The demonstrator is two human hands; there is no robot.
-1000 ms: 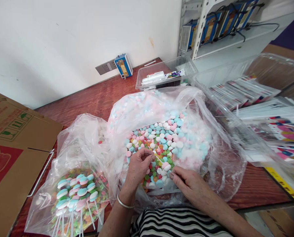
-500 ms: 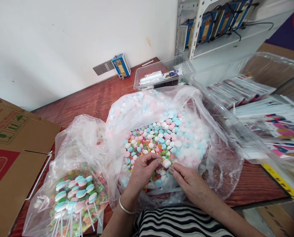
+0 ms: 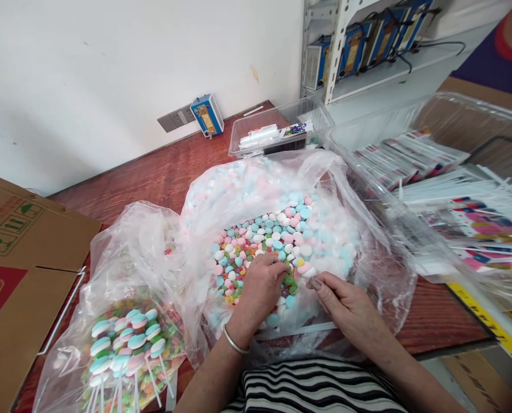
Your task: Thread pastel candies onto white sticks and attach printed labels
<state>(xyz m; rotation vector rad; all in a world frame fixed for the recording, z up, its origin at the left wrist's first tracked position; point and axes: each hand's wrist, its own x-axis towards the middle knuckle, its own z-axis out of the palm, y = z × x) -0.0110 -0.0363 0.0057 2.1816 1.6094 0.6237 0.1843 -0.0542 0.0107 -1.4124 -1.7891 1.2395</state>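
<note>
Both forearms come up from the near edge of the tabletop and lean toward each other. The left hand [image 3: 262, 281] is turned palm down, knuckles upward, with the fingers curled and the fingertips pressed downward. A thin silver metal bracelet [image 3: 234, 343] sits around the left wrist. The right hand [image 3: 346, 304] lies just beside it, apart from it, with thumb and forefinger pinched together and pointing to the left hand. What the right hand pinches is too small to tell.

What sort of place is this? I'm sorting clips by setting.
Probably a small packing workroom for sweets. A big clear bag of loose candies lies open on a wooden table, a second bag holds finished lollipops, and bins of printed wrappers sit alongside.
</note>
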